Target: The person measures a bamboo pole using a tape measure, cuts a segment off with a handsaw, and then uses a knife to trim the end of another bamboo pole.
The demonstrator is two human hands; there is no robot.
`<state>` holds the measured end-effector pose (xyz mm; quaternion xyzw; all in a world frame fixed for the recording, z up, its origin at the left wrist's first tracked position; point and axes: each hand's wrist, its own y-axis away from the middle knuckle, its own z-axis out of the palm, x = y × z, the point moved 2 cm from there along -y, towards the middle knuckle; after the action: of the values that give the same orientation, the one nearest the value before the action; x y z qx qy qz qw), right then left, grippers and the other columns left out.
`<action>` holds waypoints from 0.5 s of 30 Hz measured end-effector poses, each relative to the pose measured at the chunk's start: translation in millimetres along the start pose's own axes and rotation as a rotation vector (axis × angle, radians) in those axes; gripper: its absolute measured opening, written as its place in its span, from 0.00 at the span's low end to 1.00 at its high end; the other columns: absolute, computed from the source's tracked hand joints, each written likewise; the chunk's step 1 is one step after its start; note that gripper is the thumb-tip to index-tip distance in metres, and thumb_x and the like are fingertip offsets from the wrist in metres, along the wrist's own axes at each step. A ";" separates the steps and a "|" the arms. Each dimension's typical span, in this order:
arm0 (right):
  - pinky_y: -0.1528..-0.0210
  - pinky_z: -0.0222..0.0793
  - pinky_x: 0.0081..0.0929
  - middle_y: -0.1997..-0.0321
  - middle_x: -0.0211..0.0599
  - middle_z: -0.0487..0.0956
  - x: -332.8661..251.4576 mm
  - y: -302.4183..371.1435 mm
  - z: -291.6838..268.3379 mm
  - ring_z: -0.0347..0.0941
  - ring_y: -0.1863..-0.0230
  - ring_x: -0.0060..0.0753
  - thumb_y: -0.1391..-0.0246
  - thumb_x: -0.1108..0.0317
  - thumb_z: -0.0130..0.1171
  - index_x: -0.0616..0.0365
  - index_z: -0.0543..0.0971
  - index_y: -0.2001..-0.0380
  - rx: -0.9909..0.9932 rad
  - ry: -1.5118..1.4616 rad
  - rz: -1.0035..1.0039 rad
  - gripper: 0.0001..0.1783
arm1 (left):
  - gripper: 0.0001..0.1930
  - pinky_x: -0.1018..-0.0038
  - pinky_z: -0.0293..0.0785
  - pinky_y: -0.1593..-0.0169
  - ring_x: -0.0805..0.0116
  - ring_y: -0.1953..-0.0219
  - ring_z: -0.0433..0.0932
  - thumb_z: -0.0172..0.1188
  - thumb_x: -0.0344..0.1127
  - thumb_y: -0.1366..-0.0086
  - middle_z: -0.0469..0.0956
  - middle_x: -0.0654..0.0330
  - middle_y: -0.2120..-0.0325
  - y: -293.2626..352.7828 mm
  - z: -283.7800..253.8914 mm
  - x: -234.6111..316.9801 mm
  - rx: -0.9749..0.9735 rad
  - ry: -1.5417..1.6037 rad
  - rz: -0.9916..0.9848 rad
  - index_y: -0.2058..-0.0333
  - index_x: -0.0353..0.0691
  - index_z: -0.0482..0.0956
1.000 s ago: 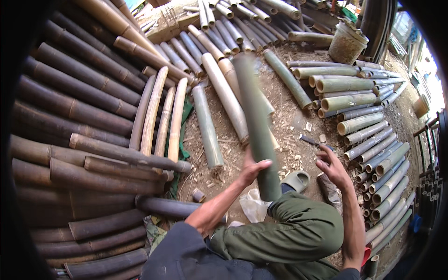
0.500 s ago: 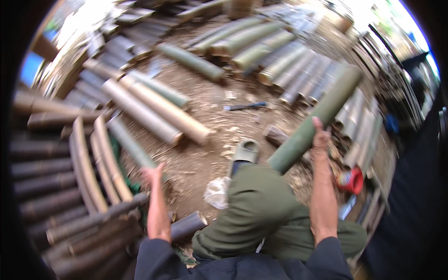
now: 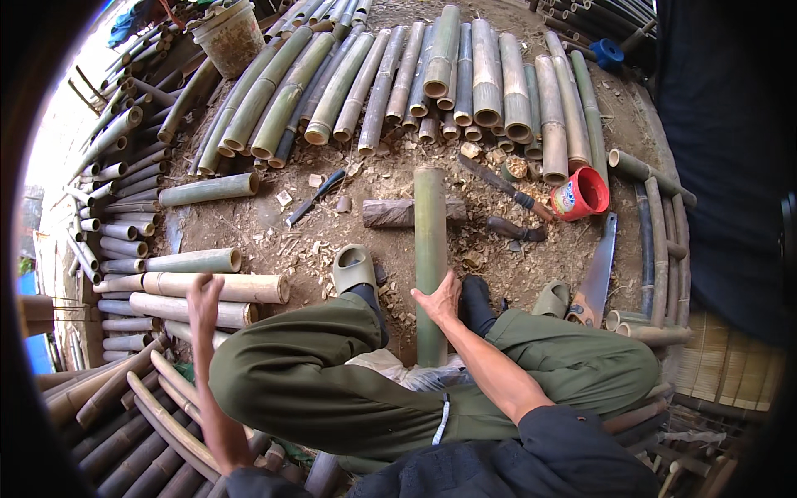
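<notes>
A green bamboo section [image 3: 430, 224] points away from me between my legs. Its far part lies across a dark wooden block [image 3: 386, 213], and its near end is by a crumpled plastic bag [image 3: 398, 370]. My right hand [image 3: 442, 299] grips it near the close end, thumb on the left side. Off to the left, my left hand [image 3: 205, 297] is curled into a fist over the cut bamboo poles [image 3: 195, 311]; whatever it may hold cannot be made out. Beyond the block lie a chisel-like tool [image 3: 315, 197] with a dark handle and a long-bladed knife [image 3: 506, 187].
A hand saw [image 3: 599, 266] lies at the right, below a red tub [image 3: 591, 192]. A second dark-handled tool [image 3: 516, 229] is beside the block. Rows of cut bamboo [image 3: 390, 83] fill the far side. Split bamboo strips [image 3: 170, 415] lie at the lower left. Wood chips cover the dirt.
The green bamboo section has swung from a slant at the right to straight ahead, onto the block. My left hand has moved away from a thinner green pole. My view has turned right.
</notes>
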<state>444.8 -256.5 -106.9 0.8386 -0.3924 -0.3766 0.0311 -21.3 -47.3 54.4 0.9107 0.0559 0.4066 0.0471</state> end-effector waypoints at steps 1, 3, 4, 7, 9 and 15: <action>0.38 0.64 0.50 0.37 0.66 0.63 0.6 2.8 3.6 0.65 0.39 0.63 0.62 0.51 0.75 0.64 0.50 0.33 -0.048 -0.053 -0.014 0.61 | 0.29 0.63 0.72 0.43 0.53 0.49 0.79 0.66 0.46 0.38 0.80 0.41 0.53 -9.5 -3.0 62.8 -0.052 -0.145 0.221 0.48 0.25 0.76; 0.38 0.65 0.50 0.38 0.65 0.63 -3.3 -0.2 13.2 0.64 0.40 0.65 0.63 0.52 0.76 0.64 0.47 0.32 -0.088 -0.115 -0.047 0.64 | 0.30 0.61 0.74 0.44 0.53 0.49 0.80 0.65 0.47 0.38 0.80 0.42 0.53 -17.5 6.5 174.1 -0.187 -0.161 0.372 0.45 0.28 0.74; 0.38 0.65 0.51 0.38 0.65 0.63 -5.9 -4.2 15.2 0.64 0.40 0.66 0.64 0.52 0.76 0.64 0.46 0.31 -0.099 -0.140 -0.061 0.65 | 0.29 0.62 0.74 0.44 0.54 0.49 0.80 0.65 0.45 0.39 0.80 0.42 0.52 -18.9 19.5 222.7 -0.260 -0.287 0.421 0.45 0.30 0.74; 0.40 0.67 0.49 0.42 0.64 0.66 -21.2 -0.2 18.8 0.67 0.44 0.61 0.61 0.49 0.74 0.64 0.48 0.32 -0.034 0.044 -0.100 0.61 | 0.30 0.63 0.75 0.44 0.57 0.49 0.79 0.65 0.47 0.37 0.79 0.44 0.51 -21.8 87.1 305.4 -0.447 -0.504 0.533 0.44 0.32 0.73; 0.46 0.69 0.50 0.49 0.61 0.70 -46.4 13.3 13.4 0.71 0.50 0.58 0.50 0.48 0.65 0.64 0.56 0.39 0.044 0.107 -0.205 0.46 | 0.32 0.60 0.75 0.42 0.52 0.47 0.78 0.64 0.49 0.36 0.78 0.41 0.49 -28.1 137.2 314.0 -0.612 -0.673 0.500 0.43 0.28 0.72; 0.54 0.70 0.45 0.57 0.50 0.72 -42.8 -74.6 -26.1 0.71 0.54 0.49 0.44 0.65 0.55 0.58 0.66 0.55 0.346 -0.233 -0.188 0.16 | 0.58 0.58 0.78 0.44 0.44 0.43 0.75 0.68 0.74 0.54 0.75 0.32 0.51 0.0 300.1 223.0 -0.898 -0.773 0.174 0.47 0.16 0.68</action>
<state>491.8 -182.3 -88.2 0.8152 -0.3721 -0.3993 -0.1940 350.4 -28.1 18.8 0.8849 -0.2172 0.0319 0.4108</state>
